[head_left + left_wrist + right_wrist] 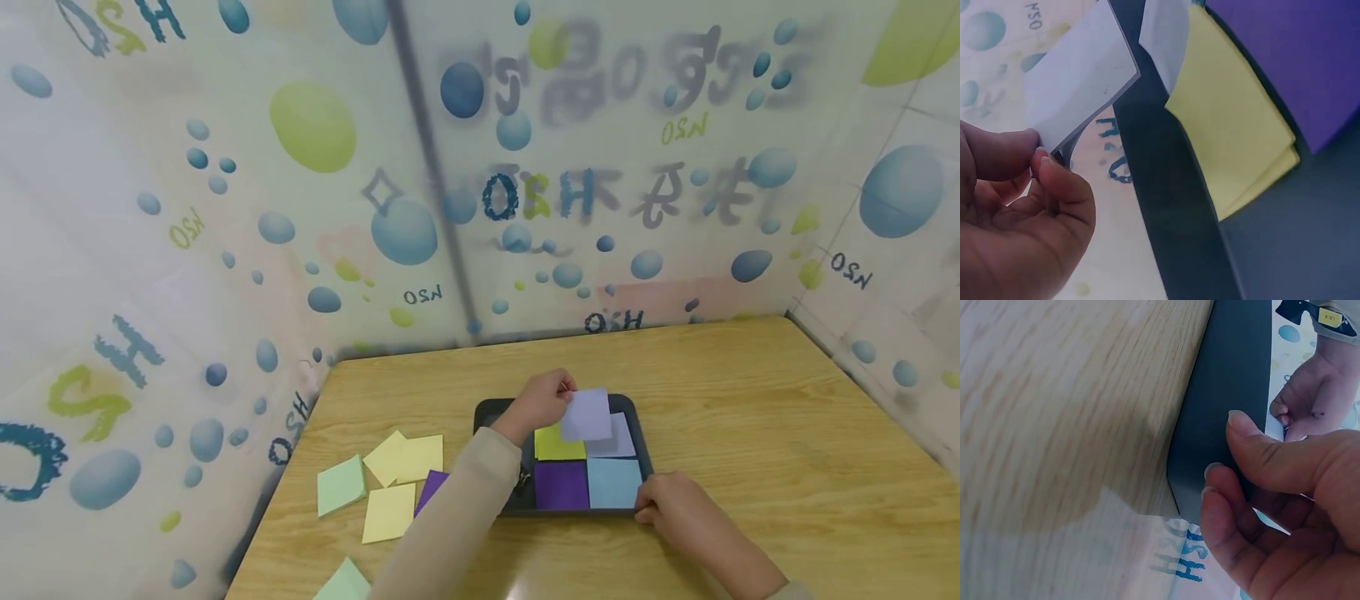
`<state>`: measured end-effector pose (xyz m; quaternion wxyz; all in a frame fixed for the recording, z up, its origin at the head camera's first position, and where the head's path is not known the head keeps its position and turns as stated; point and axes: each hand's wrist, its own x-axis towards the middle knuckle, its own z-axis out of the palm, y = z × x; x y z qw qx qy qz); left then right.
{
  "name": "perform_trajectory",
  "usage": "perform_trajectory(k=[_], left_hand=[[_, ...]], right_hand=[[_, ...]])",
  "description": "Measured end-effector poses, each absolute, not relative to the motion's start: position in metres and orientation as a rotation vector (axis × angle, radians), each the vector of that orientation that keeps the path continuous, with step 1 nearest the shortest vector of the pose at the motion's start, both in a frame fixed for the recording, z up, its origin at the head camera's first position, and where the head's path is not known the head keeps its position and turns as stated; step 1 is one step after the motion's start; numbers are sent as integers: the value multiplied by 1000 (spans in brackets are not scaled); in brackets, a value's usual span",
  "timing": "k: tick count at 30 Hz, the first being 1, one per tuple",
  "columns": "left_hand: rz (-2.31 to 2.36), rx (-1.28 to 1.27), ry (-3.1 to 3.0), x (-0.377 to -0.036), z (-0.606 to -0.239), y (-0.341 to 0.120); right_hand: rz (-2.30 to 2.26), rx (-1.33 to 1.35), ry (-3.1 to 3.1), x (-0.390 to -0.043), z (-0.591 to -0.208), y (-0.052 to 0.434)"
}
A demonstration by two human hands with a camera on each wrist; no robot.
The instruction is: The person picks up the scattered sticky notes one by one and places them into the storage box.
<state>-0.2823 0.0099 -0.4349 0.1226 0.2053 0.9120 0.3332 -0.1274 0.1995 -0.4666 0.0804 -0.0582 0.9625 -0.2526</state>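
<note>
In the head view my left hand point(542, 404) pinches a lavender sticky note point(588, 414) by its left edge, over the back of a dark tray point(642, 433). The left wrist view shows the raised note point(1082, 81) between thumb and fingers, apart from the notes below. Inside the tray lie yellow-green notes point(558, 447), another lavender note point(622, 437), purple notes point(561, 486) and light blue notes point(615, 483). My right hand point(678, 508) grips the tray's near right corner; thumb and fingertips hold the rim point(1222, 381) in the right wrist view.
Left of the tray, pale yellow notes point(390, 512), a mint green pad point(341, 486) and a partly hidden purple note point(431, 490) lie on the wooden table point(765, 417). Another green note point(345, 582) is at the near edge. Patterned curtains point(307, 208) stand behind and beside the table.
</note>
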Motion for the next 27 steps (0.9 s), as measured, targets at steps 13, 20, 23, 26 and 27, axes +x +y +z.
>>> perform_trajectory(k=[13, 20, 23, 26, 27], left_hand=[[1026, 500, 2558, -283, -448, 33], [1028, 465, 2522, -282, -461, 42], [998, 479, 2537, -283, -466, 43], [971, 489, 2550, -284, -469, 45], [965, 494, 2551, -284, -469, 45]], right_hand=[[-785, -141, 2836, -129, -467, 199], [-783, -153, 2820, -130, -467, 199], [-789, -142, 2820, -130, -467, 200], [-804, -127, 2812, -130, -468, 200], [-807, -127, 2811, -130, -468, 200]])
